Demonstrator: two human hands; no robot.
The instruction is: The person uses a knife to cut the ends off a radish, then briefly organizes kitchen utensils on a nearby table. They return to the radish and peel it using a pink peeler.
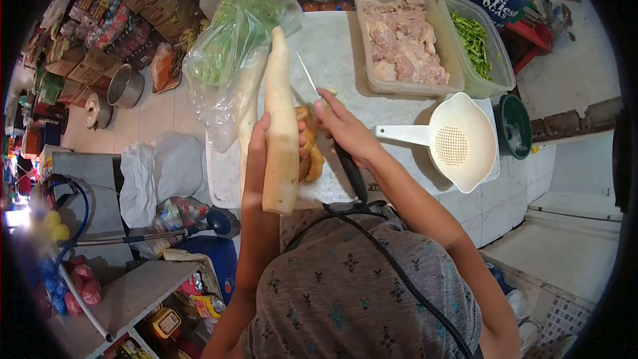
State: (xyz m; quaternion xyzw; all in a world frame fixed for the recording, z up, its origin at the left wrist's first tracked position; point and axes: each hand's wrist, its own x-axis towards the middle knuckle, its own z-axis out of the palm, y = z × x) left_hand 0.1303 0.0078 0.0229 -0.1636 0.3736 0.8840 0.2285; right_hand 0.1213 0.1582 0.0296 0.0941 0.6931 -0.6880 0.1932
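Observation:
A long white daikon radish [282, 119] is gripped in my left hand [257, 149], its thick end toward me and its tapered tip pointing away. My right hand [349, 129] is closed around a knife [350, 176] with a black handle. The thin blade points away from me, just right of the radish and apart from it. Beneath my left fingers, a knobbly piece of ginger [310, 153] lies on the white table [332, 40]. A second daikon [248, 93] rests to the left, partly hidden. Beside it sits a clear plastic bag [242, 33] of leafy greens.
At the back right stand a plastic tub of raw chicken [407, 40] and a tub of chopped greens [470, 43]. A white strainer [458, 143] lies at the table's right edge, near a green bin [514, 126]. Pots [126, 86] and boxes fill the floor at left.

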